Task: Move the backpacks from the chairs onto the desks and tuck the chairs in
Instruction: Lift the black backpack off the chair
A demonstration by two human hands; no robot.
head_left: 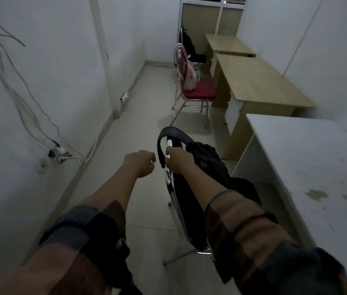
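Now right hand grips black backpack strap; left hand loosely curled, empty

Dim, flat light, soft blur, edges warped

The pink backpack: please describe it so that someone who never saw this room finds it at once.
Follow the row of desks along the right wall to the middle light wooden desk. In front of it stands a metal chair with a red seat; the soft pink backpack leans on its backrest. The other bags are dark.
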